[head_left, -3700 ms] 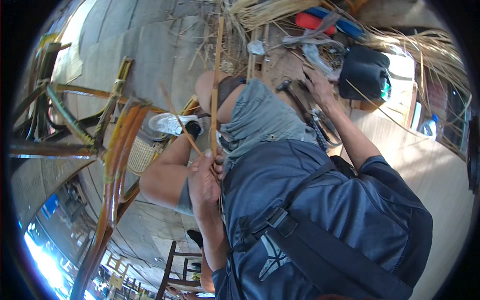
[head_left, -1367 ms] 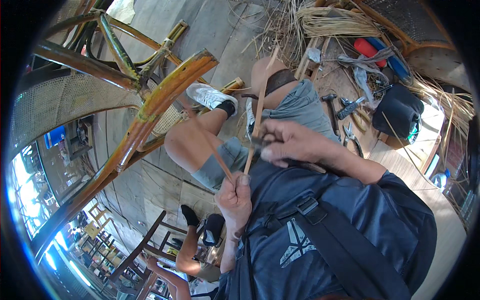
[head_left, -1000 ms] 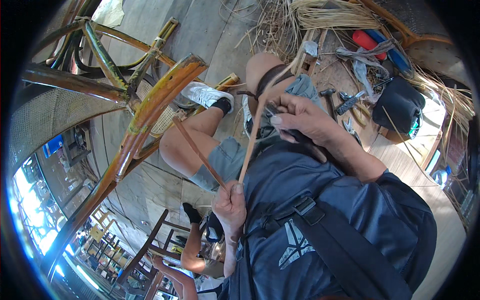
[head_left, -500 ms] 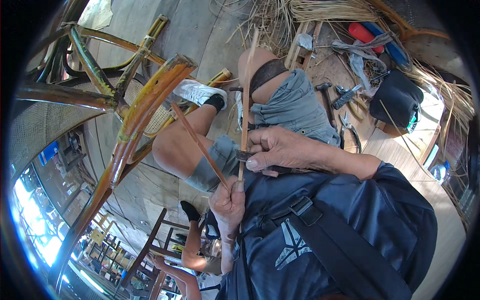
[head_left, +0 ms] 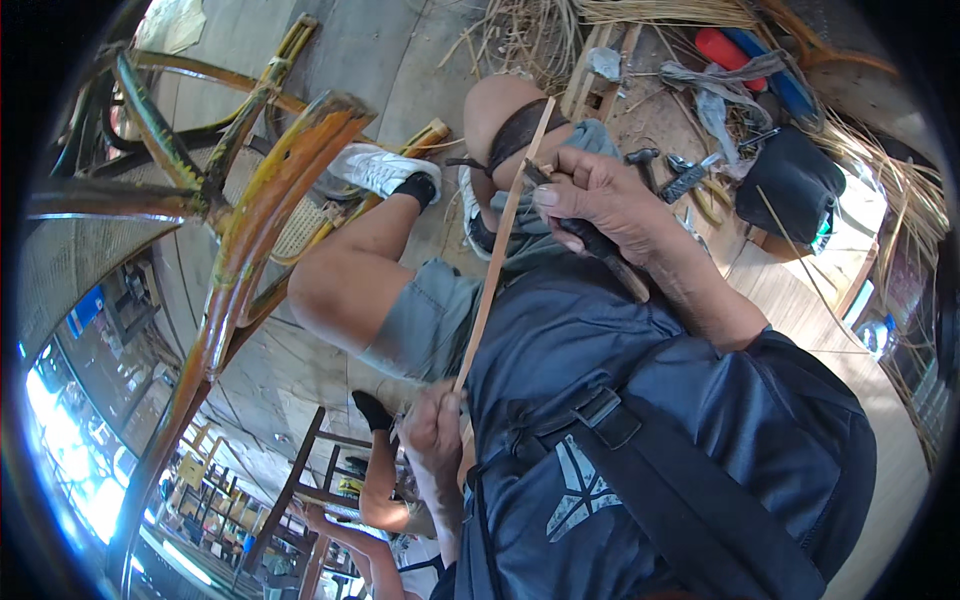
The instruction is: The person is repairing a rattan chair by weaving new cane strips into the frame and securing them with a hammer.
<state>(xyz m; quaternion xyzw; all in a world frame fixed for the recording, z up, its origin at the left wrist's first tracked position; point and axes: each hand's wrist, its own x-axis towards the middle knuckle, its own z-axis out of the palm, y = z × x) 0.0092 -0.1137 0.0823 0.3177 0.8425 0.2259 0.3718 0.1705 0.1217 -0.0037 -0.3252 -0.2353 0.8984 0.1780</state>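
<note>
My left hand [head_left: 432, 425] is closed around the lower end of a long, thin, pale-brown strip of cane [head_left: 497, 262], its fingers somewhat blurred. The strip slants up and to the right in front of my thighs. My right hand [head_left: 610, 200] grips a dark knife [head_left: 612, 262], its handle end pointing down toward my dark shirt. The knife's tip end meets the strip's upper part, or comes very close to it; whether they touch, I cannot tell.
A glossy bamboo-like chair frame [head_left: 255, 225] with woven panels stands at left. On the wooden floor at right lie a hammer [head_left: 643, 165], pliers, a black pouch [head_left: 790, 185] and bundles of cane strands [head_left: 665, 12]. Another person's arm [head_left: 355, 545] shows at bottom left.
My right hand with the knife has moved up and right along the strip. My left hand has shifted down and left. The second strip length beside my left hand no longer shows.
</note>
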